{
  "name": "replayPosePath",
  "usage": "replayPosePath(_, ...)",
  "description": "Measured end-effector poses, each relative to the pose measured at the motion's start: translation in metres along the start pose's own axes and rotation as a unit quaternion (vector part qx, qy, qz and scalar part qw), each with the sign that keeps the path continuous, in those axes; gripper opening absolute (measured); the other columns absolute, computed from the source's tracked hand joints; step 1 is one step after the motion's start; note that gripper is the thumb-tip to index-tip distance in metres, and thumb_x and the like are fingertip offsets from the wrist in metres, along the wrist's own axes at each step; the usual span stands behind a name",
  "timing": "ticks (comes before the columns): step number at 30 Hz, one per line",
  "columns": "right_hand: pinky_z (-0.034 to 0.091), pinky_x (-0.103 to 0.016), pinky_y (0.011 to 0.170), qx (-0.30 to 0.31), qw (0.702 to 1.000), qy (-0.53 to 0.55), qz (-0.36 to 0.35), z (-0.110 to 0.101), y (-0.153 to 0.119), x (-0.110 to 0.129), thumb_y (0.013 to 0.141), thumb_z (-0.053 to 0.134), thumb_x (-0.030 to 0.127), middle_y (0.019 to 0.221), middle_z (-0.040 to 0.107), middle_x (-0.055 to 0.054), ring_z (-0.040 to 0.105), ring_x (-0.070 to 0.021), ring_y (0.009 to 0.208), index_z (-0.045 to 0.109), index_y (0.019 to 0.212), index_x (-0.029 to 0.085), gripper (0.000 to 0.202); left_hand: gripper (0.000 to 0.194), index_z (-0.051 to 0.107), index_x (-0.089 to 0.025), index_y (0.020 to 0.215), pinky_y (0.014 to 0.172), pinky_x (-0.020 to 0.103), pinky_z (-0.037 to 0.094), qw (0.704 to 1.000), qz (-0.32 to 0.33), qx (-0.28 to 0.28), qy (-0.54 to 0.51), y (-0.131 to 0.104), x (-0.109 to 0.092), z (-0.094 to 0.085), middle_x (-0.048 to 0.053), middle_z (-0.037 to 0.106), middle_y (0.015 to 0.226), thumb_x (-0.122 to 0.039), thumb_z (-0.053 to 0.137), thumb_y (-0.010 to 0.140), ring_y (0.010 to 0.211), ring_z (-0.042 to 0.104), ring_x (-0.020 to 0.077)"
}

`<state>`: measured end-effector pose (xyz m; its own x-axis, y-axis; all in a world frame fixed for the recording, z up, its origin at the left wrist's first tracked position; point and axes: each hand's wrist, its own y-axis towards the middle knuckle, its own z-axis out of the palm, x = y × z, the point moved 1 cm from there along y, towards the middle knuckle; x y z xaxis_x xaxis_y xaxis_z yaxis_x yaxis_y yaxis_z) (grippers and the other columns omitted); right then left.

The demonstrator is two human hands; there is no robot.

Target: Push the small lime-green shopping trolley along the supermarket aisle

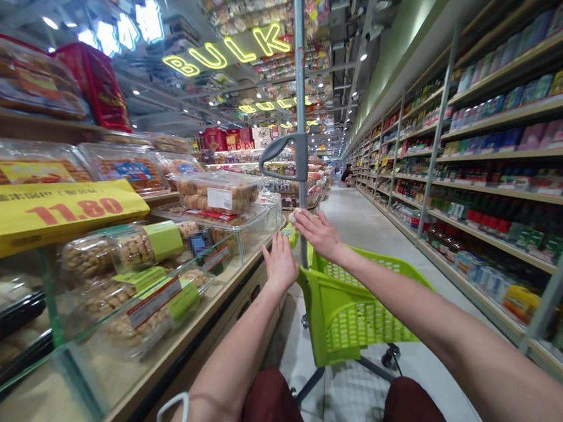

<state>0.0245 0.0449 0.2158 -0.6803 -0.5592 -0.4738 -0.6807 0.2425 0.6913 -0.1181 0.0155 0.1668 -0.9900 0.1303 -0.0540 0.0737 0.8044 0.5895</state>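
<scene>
Both hands reach forward over the near corner of a lime-green shopping cart. My left hand is closed, its fingertips at a small bright green piece that looks like a printed packet. Just to the right, my right hand has its fingers drawn together beside the cart's grey pole. A small whitish bit shows at its fingertips, too little to name. The palms and thumbs are mostly hidden. Above the hands, a grey loop handle is fixed to the pole.
A glass-edged display counter on the left holds clear packs of biscuits. A yellow price sign reads 11.80. Stocked shelves line the right side. A tiled aisle runs ahead, with a person far off.
</scene>
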Motion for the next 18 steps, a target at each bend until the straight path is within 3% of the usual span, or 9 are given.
replayPosePath(10,0.029,-0.046,0.104,0.050,0.997,0.028,-0.057,0.042,-0.066,0.045,0.084,0.041,0.011,0.136,0.041,-0.009,0.033,-0.0220,0.128,0.046,0.125,0.016,0.041,0.072,0.022,-0.008,0.137,0.106,0.052,0.016,0.999,-0.002,0.022,0.025,-0.005,0.019,0.008,0.013,0.016,0.147,-0.026,0.047,0.072,0.136,0.009,0.0253)
replayPosePath(14,0.025,-0.046,0.106,0.046,0.996,0.034,-0.063,0.033,-0.048,0.033,0.084,0.041,0.012,0.136,0.040,-0.008,0.030,-0.0214,0.129,0.047,0.124,0.018,0.041,0.073,0.020,-0.010,0.138,0.107,0.051,0.014,0.999,0.016,0.020,0.030,-0.003,0.013,0.009,0.012,0.014,0.147,-0.026,0.048,0.072,0.136,0.007,0.0253)
replayPosePath(18,0.019,-0.049,0.107,0.034,0.999,0.009,-0.017,0.016,-0.023,0.016,0.086,0.037,0.012,0.141,0.032,-0.007,0.022,-0.0231,0.132,0.042,0.129,0.018,0.043,0.075,0.020,-0.010,0.138,0.107,0.052,0.012,1.000,0.015,0.015,0.021,-0.002,0.006,0.010,0.012,0.012,0.148,-0.027,0.050,0.072,0.136,0.007,0.0251)
